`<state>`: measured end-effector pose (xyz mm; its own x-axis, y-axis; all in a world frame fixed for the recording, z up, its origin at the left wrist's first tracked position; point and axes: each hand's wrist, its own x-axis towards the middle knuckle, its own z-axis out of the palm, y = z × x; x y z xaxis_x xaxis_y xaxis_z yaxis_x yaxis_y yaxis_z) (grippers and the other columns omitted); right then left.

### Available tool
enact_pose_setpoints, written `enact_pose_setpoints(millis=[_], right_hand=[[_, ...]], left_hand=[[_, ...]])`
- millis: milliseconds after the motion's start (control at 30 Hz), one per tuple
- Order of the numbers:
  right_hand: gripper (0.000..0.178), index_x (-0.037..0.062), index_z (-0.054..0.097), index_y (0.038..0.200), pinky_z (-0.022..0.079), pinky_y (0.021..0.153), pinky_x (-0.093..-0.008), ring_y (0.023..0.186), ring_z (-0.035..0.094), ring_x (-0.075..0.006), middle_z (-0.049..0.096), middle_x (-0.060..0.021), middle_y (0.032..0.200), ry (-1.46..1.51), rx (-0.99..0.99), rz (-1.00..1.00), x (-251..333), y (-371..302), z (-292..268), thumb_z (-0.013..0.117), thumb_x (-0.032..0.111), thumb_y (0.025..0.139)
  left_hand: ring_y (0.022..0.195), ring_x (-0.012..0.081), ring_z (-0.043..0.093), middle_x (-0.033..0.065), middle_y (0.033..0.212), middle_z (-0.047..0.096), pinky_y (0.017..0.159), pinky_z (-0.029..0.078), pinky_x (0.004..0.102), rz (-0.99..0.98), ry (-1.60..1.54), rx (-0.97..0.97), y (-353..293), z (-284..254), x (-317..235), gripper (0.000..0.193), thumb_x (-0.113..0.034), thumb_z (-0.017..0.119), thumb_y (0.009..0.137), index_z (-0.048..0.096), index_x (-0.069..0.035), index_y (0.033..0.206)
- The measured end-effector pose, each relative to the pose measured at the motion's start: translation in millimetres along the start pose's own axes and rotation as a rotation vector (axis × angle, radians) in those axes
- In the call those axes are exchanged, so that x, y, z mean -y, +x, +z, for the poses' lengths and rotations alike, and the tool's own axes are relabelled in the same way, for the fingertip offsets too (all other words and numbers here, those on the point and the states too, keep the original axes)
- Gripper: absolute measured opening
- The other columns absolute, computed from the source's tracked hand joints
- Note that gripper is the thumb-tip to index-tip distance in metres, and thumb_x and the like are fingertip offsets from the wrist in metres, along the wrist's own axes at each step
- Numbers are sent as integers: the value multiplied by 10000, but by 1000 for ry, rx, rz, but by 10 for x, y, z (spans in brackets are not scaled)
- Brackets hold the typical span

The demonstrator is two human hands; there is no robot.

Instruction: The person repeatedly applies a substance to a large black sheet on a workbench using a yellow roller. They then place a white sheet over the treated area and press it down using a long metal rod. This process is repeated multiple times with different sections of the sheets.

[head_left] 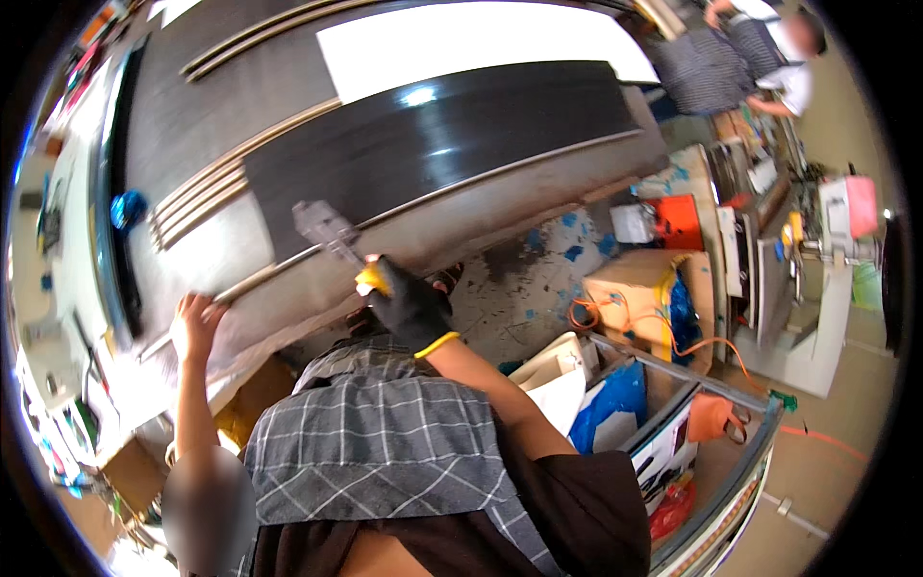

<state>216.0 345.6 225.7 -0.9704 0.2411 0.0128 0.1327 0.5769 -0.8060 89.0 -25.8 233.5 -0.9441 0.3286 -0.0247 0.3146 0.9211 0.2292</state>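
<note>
My left hand (pixel 195 325) is bare, its fingers bent around the near left end of a long thin strip (pixel 248 285). That strip runs along the near edge of a glossy black panel (pixel 452 130) lying on the workbench. A black glove with a yellow cuff covers my right hand (pixel 411 303), which is closed on the yellow handle of a hand tool (pixel 327 227). The tool's grey head is smeared by motion, so its kind is unclear. It hangs over the panel's near edge, to the right of my left hand.
Several thin brown rods (pixel 197 204) lie left of the panel, and a white sheet (pixel 481 43) lies behind it. A blue shiny ball-like thing (pixel 127 209) sits far left. Right stand a cardboard box (pixel 630 288) and a metal-framed cart (pixel 673 409). Another person (pixel 760 58) is at far right.
</note>
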Motion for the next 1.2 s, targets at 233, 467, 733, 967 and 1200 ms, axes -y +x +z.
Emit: enact_pose_setpoints(millis=[233, 467, 733, 967, 1200], right_hand=[[477, 51, 551, 1252, 479, 864, -392, 1006, 620, -306, 621, -178, 1144, 5, -572, 386, -2397, 539, -2414, 568, 402, 929], [354, 91, 650, 948, 432, 501, -296, 546, 550, -138, 599, -35, 696, 497, -683, 732, -3310, 1446, -4461, 623, 437, 878], [383, 54, 564, 1131, 520, 790, -332, 856, 643, -181, 662, -72, 938, 603, 7, 196, -1368, 384, -1590, 658, 332, 886], [414, 64, 573, 1089, 518, 669, -479, 762, 664, -370, 669, -204, 824, 11, 435, -111, 343, 504, 160, 677, 327, 787], [285, 75, 549, 1152, 512, 774, -372, 825, 635, -251, 637, -114, 922, 177, -386, 195, -1797, 419, -1614, 598, 223, 914]], left_hand=[[869, 310, 589, 93, 885, 604, 763, 475, 411, -97, 47, 159, 40, 42, 186, 293, -88, 792, 657, 601, -42, 874], [842, 306, 587, 115, 875, 601, 738, 469, 419, -207, 91, 258, 108, 58, 238, 336, -95, 826, 636, 579, -21, 852], [815, 316, 557, 98, 810, 541, 702, 450, 425, -100, 46, 207, 3, 49, 207, 339, -161, 811, 644, 530, -50, 797], [804, 320, 540, 103, 811, 532, 695, 440, 433, 34, 35, 192, 292, 60, 160, 335, -146, 803, 635, 517, -53, 780], [832, 301, 549, 95, 810, 541, 734, 453, 421, -146, 34, 289, 103, -40, 89, 359, -147, 836, 613, 532, -41, 772]])
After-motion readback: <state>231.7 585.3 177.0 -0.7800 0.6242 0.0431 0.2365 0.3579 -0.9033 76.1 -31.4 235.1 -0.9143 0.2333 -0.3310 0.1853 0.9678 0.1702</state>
